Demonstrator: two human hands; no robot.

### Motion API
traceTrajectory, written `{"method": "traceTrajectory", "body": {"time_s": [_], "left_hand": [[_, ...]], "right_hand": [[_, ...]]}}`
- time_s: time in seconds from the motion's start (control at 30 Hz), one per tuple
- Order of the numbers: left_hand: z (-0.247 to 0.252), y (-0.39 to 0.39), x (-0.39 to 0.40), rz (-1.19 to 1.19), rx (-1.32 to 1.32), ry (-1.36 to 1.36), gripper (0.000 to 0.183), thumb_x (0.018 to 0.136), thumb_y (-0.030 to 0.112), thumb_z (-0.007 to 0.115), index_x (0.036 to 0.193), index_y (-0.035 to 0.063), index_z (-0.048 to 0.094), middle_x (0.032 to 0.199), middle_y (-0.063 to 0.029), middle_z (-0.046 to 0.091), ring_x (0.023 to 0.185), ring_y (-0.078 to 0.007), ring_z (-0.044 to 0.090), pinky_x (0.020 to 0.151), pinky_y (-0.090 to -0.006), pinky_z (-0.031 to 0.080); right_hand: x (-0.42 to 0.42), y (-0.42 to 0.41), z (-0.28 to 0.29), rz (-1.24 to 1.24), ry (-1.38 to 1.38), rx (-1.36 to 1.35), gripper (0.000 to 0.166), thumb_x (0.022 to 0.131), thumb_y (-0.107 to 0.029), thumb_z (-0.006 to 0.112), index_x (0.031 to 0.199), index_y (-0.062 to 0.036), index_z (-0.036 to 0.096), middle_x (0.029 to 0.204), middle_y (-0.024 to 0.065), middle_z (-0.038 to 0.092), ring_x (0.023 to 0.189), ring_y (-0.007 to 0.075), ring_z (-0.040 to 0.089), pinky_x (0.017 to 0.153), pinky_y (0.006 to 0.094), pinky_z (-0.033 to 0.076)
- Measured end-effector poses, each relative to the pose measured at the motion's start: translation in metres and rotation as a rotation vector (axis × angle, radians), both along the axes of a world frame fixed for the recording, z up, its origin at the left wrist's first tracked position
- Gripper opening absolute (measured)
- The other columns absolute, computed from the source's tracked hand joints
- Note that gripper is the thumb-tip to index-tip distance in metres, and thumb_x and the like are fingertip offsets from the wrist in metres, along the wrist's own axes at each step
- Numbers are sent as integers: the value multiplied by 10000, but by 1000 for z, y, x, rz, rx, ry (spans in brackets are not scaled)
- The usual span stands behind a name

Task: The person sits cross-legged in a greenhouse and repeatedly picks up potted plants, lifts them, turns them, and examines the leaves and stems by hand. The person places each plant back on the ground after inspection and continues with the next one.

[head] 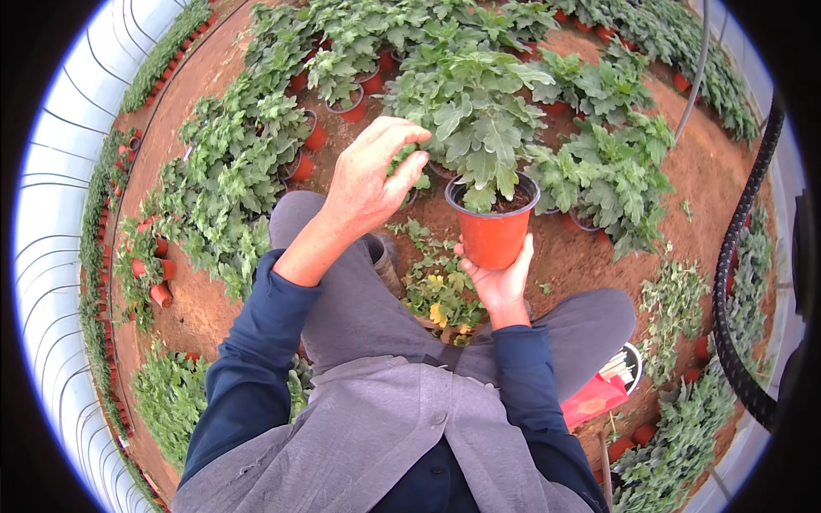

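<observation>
A red-orange plastic pot [492, 234] with a dark rim rests in my right hand [500, 279], which supports it from below and behind. It holds soil and a leafy green plant, likely a chrysanthemum [484, 122], standing upright above the rim. My left hand [372, 176] is raised to the left of the plant, its fingers bent and the thumb apart from them. Nothing shows between them; only leaves appear behind the gap. Cut leafy stems, some yellowed [442, 292], lie on the ground between my knees.
More potted plants [228, 167] crowd the soil ahead and on the left. Close on the right stand other pots [593, 154]. A white container with pale sticks [619, 369] and a red packet [596, 401] sit beside my right leg. A black braided cable [731, 256] hangs at the right.
</observation>
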State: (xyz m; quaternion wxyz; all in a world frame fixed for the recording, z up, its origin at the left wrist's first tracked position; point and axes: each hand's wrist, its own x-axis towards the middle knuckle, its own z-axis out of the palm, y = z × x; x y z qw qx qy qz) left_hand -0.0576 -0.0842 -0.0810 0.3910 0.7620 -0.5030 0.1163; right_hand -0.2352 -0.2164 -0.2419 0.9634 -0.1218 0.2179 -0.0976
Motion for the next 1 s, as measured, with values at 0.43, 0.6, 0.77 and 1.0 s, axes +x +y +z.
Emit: {"method": "traceTrajectory", "body": {"time_s": [0.43, 0.6, 0.77, 1.0], "left_hand": [[-22, -35, -18, -49, -61, 54, 266, 874, -24, 603, 1129, 43, 636, 1189, -129, 613, 1072, -280, 620, 914, -360, 502], [-31, -39, 10, 142, -313, 693, 215, 933, 13, 544, 1135, -20, 611, 910, -62, 664, 743, -87, 610, 639, -256, 495], [-31, -30, 29, 65, -328, 1065, 233, 888, 68, 664, 1102, -25, 665, 928, -35, 705, 762, -96, 635, 676, -247, 507], [-36, -17, 45, -13, -284, 968, 281, 872, 96, 726, 1134, 4, 681, 987, -44, 705, 834, -106, 638, 761, -270, 522]], "right_hand": [[1, 6, 4, 199, -64, 38, 910, 922, -763, 210, 1367, -20, 488, 1136, 239, 659, 882, 360, 700, 562, 338, 547], [1, 5, 6, 226, -71, 39, 910, 922, -761, 216, 1374, -15, 476, 1141, 239, 657, 875, 361, 701, 545, 348, 553], [1, 6, 0, 251, -94, -26, 887, 936, -740, 194, 1384, -22, 460, 1169, 232, 648, 869, 359, 701, 537, 368, 561], [1, 6, -8, 287, -68, -85, 846, 956, -707, 177, 1394, -35, 446, 1220, 222, 631, 863, 360, 694, 531, 375, 554]]}}
